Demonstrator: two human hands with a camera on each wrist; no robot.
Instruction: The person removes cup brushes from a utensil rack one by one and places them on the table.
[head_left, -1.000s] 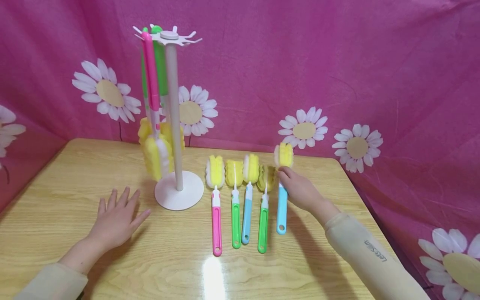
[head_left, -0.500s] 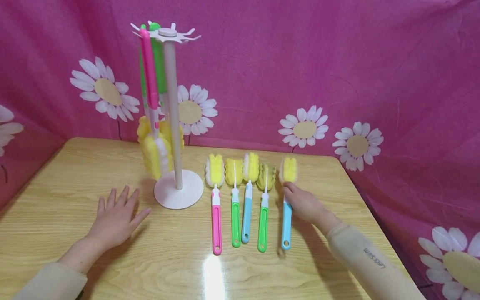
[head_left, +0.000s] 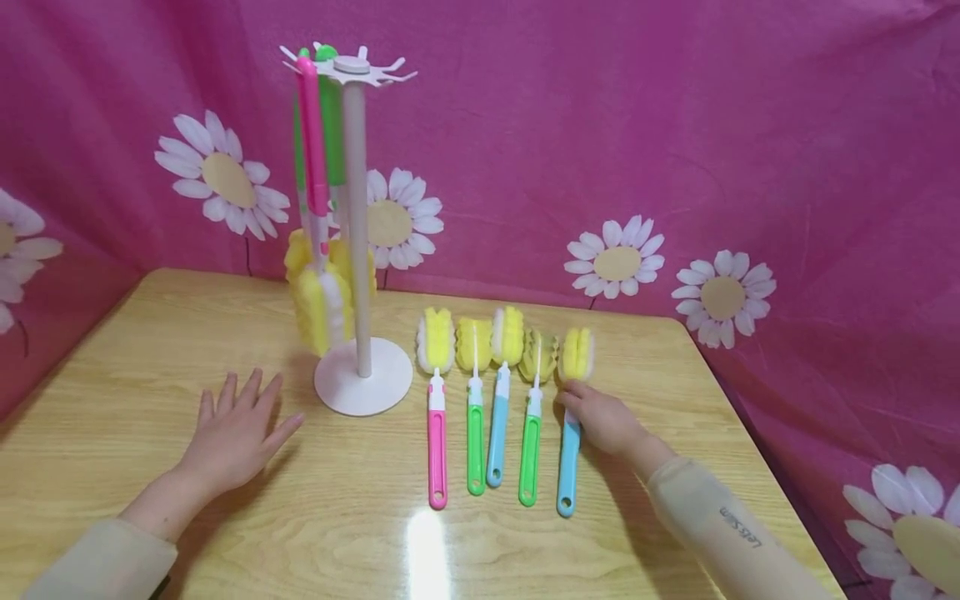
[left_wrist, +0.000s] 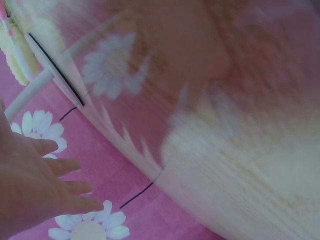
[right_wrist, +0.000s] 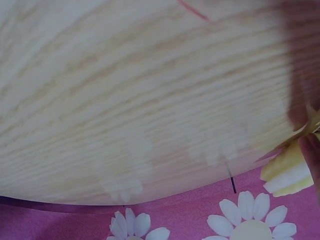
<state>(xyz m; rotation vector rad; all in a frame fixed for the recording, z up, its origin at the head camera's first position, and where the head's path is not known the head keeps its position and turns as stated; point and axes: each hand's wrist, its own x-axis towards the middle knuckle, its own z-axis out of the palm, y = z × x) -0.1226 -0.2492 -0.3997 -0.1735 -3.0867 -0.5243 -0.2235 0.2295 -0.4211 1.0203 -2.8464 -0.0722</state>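
My right hand (head_left: 606, 419) pinches a blue-handled sponge bottle brush (head_left: 568, 475) at its neck, just below the yellow-and-white sponge head. This brush is at the right end of a row, its handle pointing toward me. Beside it lie a green-handled brush (head_left: 530, 458), another blue-handled brush (head_left: 497, 442), a second green-handled brush (head_left: 476, 450) and a pink-handled brush (head_left: 437, 458). In the right wrist view, part of the sponge head (right_wrist: 290, 172) shows by the fingers. My left hand (head_left: 231, 442) rests with spread fingers on the table, left of the rack's base.
A white rack (head_left: 358, 233) with a round base stands at the left middle. On its left hooks hang a pink-handled brush (head_left: 311, 133) and green-handled brushes (head_left: 331, 125), sponges down. A pink flowered cloth (head_left: 510, 150) hangs behind the wooden table (head_left: 300, 533).
My right hand has brought the blue-handled brush down and toward me, level with the row's right end. The left hand stays where it was. The head view has shifted slightly.
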